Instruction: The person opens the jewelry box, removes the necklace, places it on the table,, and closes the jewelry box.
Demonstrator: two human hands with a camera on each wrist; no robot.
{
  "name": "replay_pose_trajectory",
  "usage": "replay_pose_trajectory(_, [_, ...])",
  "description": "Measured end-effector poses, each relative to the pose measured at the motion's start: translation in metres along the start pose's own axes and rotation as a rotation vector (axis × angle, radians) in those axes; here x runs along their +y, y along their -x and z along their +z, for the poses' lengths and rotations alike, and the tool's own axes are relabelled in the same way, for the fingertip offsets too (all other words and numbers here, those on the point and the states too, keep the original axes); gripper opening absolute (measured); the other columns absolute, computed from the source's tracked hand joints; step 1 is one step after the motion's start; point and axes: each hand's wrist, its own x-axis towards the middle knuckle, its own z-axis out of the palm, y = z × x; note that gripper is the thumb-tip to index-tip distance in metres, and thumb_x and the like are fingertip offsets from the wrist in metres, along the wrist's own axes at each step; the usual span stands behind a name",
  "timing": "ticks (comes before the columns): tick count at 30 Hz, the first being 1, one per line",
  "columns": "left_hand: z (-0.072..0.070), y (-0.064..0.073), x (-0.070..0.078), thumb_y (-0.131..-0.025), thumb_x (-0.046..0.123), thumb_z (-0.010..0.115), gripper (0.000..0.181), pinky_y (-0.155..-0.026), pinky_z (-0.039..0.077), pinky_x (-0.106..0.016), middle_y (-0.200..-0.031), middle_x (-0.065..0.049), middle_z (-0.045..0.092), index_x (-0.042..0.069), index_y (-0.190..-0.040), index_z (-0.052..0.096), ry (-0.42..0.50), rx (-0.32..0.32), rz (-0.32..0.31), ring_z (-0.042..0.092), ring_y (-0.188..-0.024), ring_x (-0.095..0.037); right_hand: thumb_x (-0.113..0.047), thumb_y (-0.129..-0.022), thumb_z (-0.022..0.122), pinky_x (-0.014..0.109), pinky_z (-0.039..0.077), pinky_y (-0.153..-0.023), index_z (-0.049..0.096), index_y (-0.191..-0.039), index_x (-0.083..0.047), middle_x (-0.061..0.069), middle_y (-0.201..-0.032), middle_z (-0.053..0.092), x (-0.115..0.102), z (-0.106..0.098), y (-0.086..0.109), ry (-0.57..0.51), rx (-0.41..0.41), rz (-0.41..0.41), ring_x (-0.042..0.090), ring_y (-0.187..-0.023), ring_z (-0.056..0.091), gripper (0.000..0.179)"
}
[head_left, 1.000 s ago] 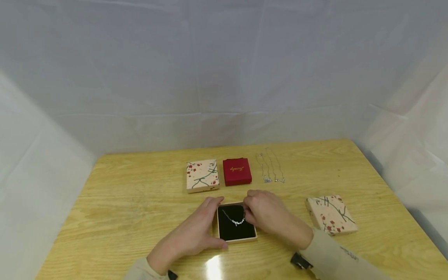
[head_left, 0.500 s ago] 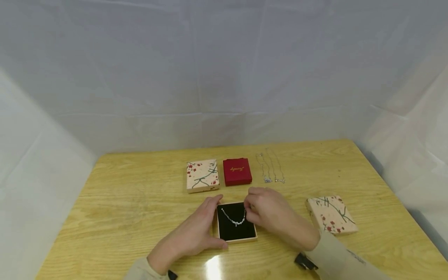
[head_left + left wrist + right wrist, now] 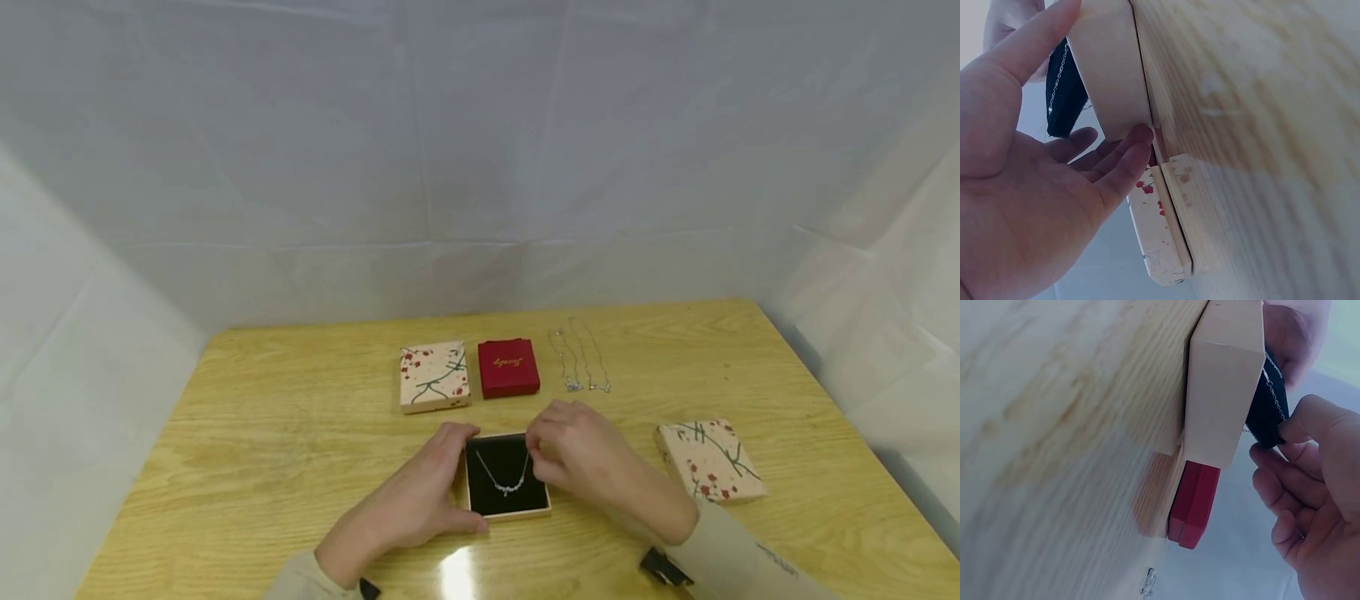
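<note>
A small open jewelry box point(image 3: 512, 516) stands on the table before me, with a black pad point(image 3: 495, 500) at its mouth. Across the pad hangs a silver necklace point(image 3: 507, 488) in a V, its pendant low in the middle. My left hand point(image 3: 423, 487) grips the box at its left side, thumb at the near corner and fingers at the far one. In the right wrist view, the pad point(image 3: 1264, 415) stands tilted above the box rim, and my right hand point(image 3: 1316, 469) pinches its corner by the chain. Those fingertips hide the chain's right end in the head view.
Behind the box lie a flowered box point(image 3: 435, 377) and a red jewelry box point(image 3: 509, 367). Two more necklaces point(image 3: 573, 385) are laid out to their right. A flowered lid or box point(image 3: 711, 461) lies right of my right hand. A pale cloth point(image 3: 480, 167) surrounds the table.
My right hand has shifted slightly right. The necklace's curve has become a straighter V, with its pendant a little lower. My left hand and the box have kept their place.
</note>
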Motion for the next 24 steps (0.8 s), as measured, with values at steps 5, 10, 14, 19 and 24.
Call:
replay_pose_trajectory(5, [0.0002, 0.0003, -0.0002, -0.074, 0.038, 0.099, 0.109, -0.119, 0.042, -0.046, -0.148, -0.012, 0.049, -0.002, -0.155, 0.038, 0.003, 0.003, 0.005, 0.051, -0.136, -0.025, -0.011, -0.086, 0.081, 0.03, 0.059, -0.081, 0.076, -0.095, -0.015, -0.007, -0.091, 0.073, -0.0003, -0.004, 0.0022, -0.092, -0.043, 0.056, 0.008, -0.084, 0.063, 0.011])
replay_pose_trajectory(10, [-0.0004, 0.0, -0.0003, -0.073, 0.038, 0.099, 0.11, -0.119, 0.042, -0.047, -0.148, -0.013, 0.049, -0.002, -0.155, 0.038, 0.005, 0.003, 0.008, 0.052, -0.135, -0.025, -0.013, -0.091, 0.079, 0.024, 0.057, -0.072, 0.073, -0.097, -0.018, -0.01, -0.093, 0.069, -0.0001, -0.0079, 0.004, -0.239, -0.098, 0.159, 0.008, -0.079, 0.059, 0.01])
replay_pose_trajectory(14, [-0.0009, -0.0004, 0.0001, -0.073, 0.038, 0.099, 0.11, -0.119, 0.042, -0.047, -0.148, -0.014, 0.049, -0.003, -0.155, 0.038, 0.008, 0.001, 0.007, 0.051, -0.136, -0.026, -0.014, -0.094, 0.079, 0.024, 0.057, -0.067, 0.07, -0.097, -0.022, -0.015, -0.091, 0.066, 0.0019, -0.0077, 0.0046, -0.366, -0.123, 0.209, 0.007, -0.078, 0.06, 0.012])
replay_pose_trajectory(19, [-0.0007, -0.0005, 0.0003, -0.073, 0.038, 0.099, 0.11, -0.119, 0.042, -0.047, -0.148, -0.014, 0.049, -0.003, -0.155, 0.039, 0.004, 0.002, 0.008, 0.051, -0.136, -0.026, -0.011, -0.096, 0.078, 0.026, 0.058, -0.068, 0.067, -0.099, -0.022, -0.013, -0.092, 0.067, 0.006, -0.0054, 0.0051, -0.547, -0.147, 0.268, 0.009, -0.082, 0.064, 0.016])
replay_pose_trajectory(24, [-0.0008, -0.0006, 0.001, -0.073, 0.037, 0.1, 0.111, -0.12, 0.041, -0.047, -0.148, -0.014, 0.049, -0.003, -0.156, 0.038, 0.015, 0.001, 0.0, 0.051, -0.136, -0.026, -0.008, -0.097, 0.077, 0.028, 0.059, -0.068, 0.066, -0.103, -0.019, -0.007, -0.095, 0.068, 0.0085, -0.0056, 0.0048, -0.655, -0.143, 0.322, 0.013, -0.084, 0.065, 0.017])
